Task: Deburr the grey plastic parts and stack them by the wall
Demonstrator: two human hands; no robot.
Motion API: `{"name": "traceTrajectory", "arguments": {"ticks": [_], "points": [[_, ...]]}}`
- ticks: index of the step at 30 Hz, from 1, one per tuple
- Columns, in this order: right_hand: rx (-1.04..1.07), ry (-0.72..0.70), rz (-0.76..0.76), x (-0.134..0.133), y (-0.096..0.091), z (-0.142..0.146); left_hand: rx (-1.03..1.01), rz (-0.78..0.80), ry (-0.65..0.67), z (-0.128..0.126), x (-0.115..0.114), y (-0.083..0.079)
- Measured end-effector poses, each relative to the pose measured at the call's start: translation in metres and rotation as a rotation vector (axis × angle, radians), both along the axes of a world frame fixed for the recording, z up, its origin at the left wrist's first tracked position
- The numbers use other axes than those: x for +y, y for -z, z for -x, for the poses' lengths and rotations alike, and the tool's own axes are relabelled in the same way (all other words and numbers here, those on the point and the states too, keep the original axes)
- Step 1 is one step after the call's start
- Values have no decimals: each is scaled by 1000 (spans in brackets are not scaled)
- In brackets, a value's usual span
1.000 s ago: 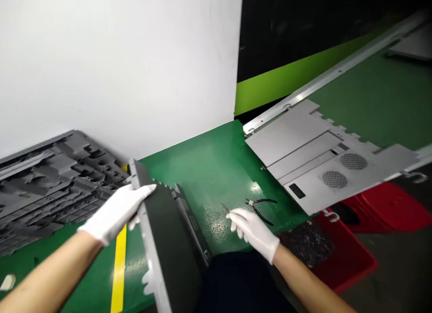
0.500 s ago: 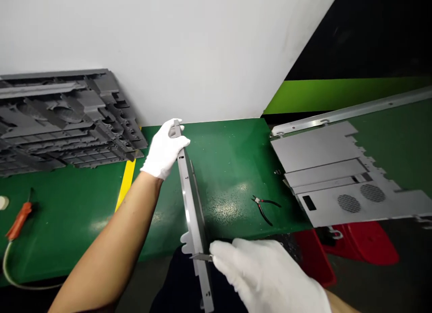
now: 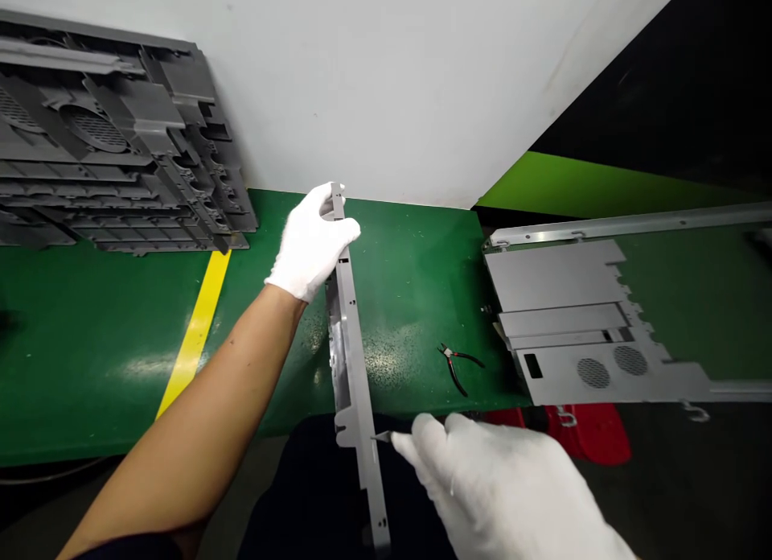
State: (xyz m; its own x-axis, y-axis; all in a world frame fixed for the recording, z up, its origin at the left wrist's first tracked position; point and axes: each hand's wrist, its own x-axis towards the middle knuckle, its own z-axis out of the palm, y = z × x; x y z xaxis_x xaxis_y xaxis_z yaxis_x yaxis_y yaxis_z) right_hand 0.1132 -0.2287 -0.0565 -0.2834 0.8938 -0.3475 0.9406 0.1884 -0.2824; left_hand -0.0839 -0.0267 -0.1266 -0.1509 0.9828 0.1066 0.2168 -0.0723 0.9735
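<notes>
White-gloved, my left hand [image 3: 314, 242] grips the far end of a long grey panel [image 3: 360, 343] that stands on edge, its narrow side facing up. The panel's near end reaches over my lap, past the bench edge. My right hand [image 3: 488, 479], also in a white glove, is closed around a small knife [image 3: 382, 437], of which only the pointed metal blade shows. That blade tip lies at the panel's right edge, near its lower part; whether it touches cannot be told. The handle is hidden inside the glove.
Black-and-red cutting pliers [image 3: 459, 367] lie on the green bench [image 3: 416, 278], right of the panel. Stacked grey moulded panels [image 3: 138, 150] lean at the left, by a yellow tape strip [image 3: 196, 327]. Another grey panel [image 3: 560, 278] hangs at right, above red bins [image 3: 594, 435].
The camera view has shifted. The panel has turned so that its ribbed left face shows. My right hand with the knife has moved slightly up along the panel, now at its right edge.
</notes>
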Motion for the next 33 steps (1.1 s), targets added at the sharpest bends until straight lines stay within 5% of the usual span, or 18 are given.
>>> {"name": "traceTrajectory", "arguments": {"ticks": [9, 33], "points": [[-202, -315, -328, -9, -8, -1, 15, -1, 11, 1, -3, -3], [-265, -330, -300, -8, -14, 3, 40, 17, 18, 1, -3, -2]]}}
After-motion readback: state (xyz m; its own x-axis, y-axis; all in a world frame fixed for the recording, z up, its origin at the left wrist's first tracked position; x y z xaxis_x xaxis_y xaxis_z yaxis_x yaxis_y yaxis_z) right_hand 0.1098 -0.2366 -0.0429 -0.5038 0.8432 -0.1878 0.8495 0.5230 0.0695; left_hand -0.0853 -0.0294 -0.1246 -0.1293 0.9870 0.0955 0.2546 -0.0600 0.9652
